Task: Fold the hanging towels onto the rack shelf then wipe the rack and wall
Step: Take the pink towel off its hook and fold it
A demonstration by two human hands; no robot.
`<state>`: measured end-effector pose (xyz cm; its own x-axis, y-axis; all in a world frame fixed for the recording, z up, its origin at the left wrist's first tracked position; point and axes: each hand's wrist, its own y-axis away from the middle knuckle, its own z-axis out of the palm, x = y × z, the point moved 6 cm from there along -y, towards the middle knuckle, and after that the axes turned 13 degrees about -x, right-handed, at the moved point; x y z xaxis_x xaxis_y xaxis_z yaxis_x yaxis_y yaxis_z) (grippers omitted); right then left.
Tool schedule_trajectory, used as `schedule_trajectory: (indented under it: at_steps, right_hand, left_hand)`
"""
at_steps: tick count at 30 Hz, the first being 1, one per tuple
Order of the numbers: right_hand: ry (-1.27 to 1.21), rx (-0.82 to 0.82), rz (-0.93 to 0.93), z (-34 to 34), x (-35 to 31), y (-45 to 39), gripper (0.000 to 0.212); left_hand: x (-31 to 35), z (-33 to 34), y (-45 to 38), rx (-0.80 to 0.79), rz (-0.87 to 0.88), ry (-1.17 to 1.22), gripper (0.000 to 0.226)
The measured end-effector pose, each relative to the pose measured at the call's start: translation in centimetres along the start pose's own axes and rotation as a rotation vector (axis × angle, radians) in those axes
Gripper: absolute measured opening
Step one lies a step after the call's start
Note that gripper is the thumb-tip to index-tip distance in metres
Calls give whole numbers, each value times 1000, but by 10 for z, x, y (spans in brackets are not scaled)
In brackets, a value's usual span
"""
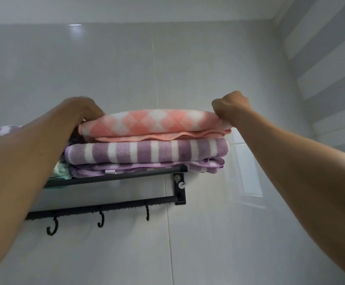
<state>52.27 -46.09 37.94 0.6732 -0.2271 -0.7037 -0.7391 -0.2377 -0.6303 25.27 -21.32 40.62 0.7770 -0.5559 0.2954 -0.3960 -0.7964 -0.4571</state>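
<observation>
The left hand (85,109) and right hand (230,105) each gripped an end of the folded pink checked towel (153,122), which lay atop the purple striped towel (147,151) on the black rack shelf (114,175); an uneven push could have toppled the stack over the shelf's front rail

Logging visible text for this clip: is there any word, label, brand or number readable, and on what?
None readable.
The small white tag on the lowest purple striped towel is too small and blurred to read.
The black rack and tiled wall show no print.
</observation>
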Motion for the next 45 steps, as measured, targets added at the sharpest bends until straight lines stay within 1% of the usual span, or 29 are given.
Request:
schedule_trajectory:
  at_steps: [2,4,5,7,9,12,16,19,22,26,30,32,39,41,45]
  right_hand:
    - [141,126,-120,-5,-18,11,29]
    - [252,155,-302,4,-43,25,37]
    - [298,140,-409,14,-55,32,41]
    - [362,77,-561,36,-70,46,47]
    - [426,26,-607,55,-71,58,51]
    - [494,6,-620,73,-63,67,53]
    - [513,24,-623,78,-59,65,53]
    - [518,34,-618,76,-62,68,51]
    - [502,35,-615,73,-64,76,50]
    - [508,60,-640,67,-66,98,45]
    - [497,46,-622,56,-68,129,44]
    - [496,33,-600,51,-66,146,43]
    - [481,-18,-520,38,-56,217,40]
    - [468,-37,-494,34,-54,239,39]
    - [480,-107,-469,30,-46,269,37]
  left_hand:
    - [8,-10,3,128,45,30,56]
    - [21,-15,9,198,117,84,68]
    - [25,-15,8,217,170,98,71]
    - [36,-9,10,191,266,79,72]
    - [44,5,14,127,324,53,72]
    - [47,21,20,83,342,27,74]
    - [43,24,19,139,337,15,72]
    - [44,22,25,206,370,15,71]
    - [42,19,35,318,415,43,66]
    - [45,17,64,435,507,62,63]
    - [38,11,101,519,601,119,50]
    - [32,14,118,521,625,135,47]
    - [-3,43,169,446,664,188,43]
    - [-15,50,183,409,666,210,46]
    - [-31,67,203,335,671,282,45]
